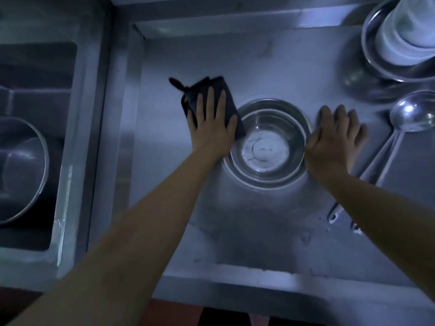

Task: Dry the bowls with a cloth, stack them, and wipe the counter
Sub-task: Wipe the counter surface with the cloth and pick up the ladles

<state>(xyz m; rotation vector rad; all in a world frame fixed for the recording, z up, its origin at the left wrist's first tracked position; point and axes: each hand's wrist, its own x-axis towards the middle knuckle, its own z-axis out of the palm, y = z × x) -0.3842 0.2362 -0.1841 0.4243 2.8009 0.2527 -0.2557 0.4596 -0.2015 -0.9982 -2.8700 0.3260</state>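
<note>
A: What is seen at the far left?

B: A recessed steel sink [40, 147] is set past the counter's left edge, and a round, dull metal pot [21, 170] is lodged in it.

A: And on the counter [235, 231] itself?

B: A brushed steel surface is shown, smeared and faintly spotted, bounded by a raised lip at the back and a folded edge at the front. A dark, soft folded cloth [207, 102] is pressed flat under the left hand [213, 128], whose fingers are laid straight and slightly spread; nothing is pinched. The cloth's right corner is seen just at the bowl's rim.

A: Where are the bowls kept?

B: A shiny round steel bowl [268, 142] is stood upright near the counter's middle, between the two hands; whether it is one bowl or a nested stack cannot be told. The right hand [334, 140] is laid beside its right rim with fingers extended, blurred, so contact cannot be told.

A: Farther right?

B: A long-handled steel ladle [409, 116] is laid toward the right edge, and a wide steel basin [376, 43] holding white crockery [407, 36] is placed at the back right corner. Bare surface is left at the back left and along the front
</note>
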